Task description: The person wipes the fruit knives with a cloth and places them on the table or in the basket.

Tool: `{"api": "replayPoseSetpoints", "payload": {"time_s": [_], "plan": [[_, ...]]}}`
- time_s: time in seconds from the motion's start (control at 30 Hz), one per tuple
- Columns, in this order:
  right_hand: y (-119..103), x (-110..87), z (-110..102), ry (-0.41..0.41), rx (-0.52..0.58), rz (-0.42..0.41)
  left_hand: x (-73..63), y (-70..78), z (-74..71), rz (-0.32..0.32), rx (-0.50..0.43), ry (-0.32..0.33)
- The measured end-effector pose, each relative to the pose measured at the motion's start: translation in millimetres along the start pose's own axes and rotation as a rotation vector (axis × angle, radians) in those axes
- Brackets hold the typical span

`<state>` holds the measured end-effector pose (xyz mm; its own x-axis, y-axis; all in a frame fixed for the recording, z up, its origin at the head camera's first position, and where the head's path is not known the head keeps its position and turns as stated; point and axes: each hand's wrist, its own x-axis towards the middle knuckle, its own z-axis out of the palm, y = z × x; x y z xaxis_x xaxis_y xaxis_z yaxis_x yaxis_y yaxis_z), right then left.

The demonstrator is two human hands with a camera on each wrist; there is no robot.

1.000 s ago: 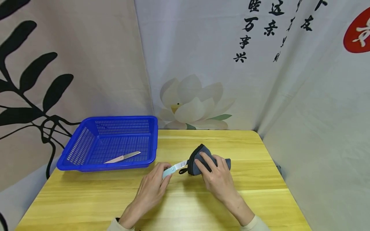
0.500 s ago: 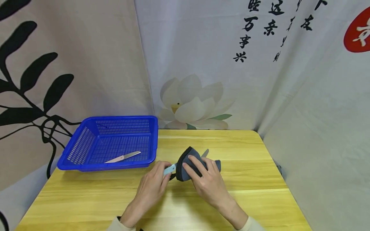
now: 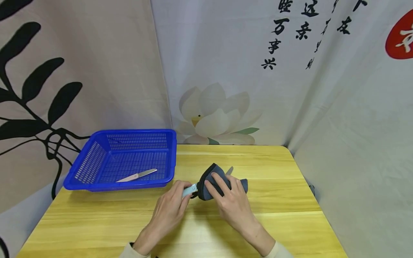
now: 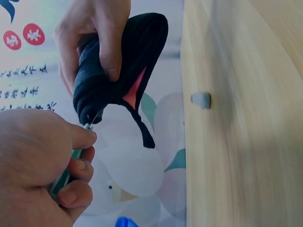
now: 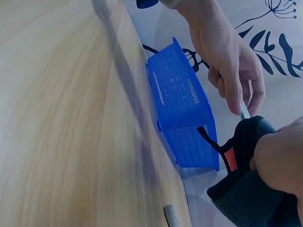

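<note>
One blue-handled knife [image 3: 189,190] aslant, tip [image 3: 229,170] away rightward

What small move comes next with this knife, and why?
Probably slide the cloth away from the knife's handle: your left hand has its grip there, your right hand holds the cloth, whose folds hide most of the blade.

Cloth [image 3: 202,192] is a dusty slate blue with black edging, plus a pinky-red lining [image 4: 134,89]. The knife handle [image 3: 189,190] next to it is pale blue. Over by the table's far left corner, the basket [image 3: 138,157] is solid royal blue with gridded mesh. Table [image 3: 274,229]: yellow wood grain. Backdrop [image 3: 226,46] past the far edge: off-white, black leaves, pale lotus, black lettering, red oval.
</note>
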<state>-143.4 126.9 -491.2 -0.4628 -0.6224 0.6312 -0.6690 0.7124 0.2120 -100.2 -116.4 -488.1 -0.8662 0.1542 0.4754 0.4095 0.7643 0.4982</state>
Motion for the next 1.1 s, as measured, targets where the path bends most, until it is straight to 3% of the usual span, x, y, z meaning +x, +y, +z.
{"api": "replayPoseSetpoints", "payload": {"time_s": [0.57,0.9,1.1], "plan": [[21.0,-11.5,8.3,0.03,0.001,0.047,-1.1,-2.0,-2.0,0.032,-0.004,0.03],[33.6,-14.3,1.5,0.036,0.014,0.115,0.1,-1.9,-4.9,0.008,-0.006,0.019],[20.6,-8.4,-7.0,0.048,0.063,0.074,1.0,-3.2,-4.5,0.014,0.02,0.042]]}}
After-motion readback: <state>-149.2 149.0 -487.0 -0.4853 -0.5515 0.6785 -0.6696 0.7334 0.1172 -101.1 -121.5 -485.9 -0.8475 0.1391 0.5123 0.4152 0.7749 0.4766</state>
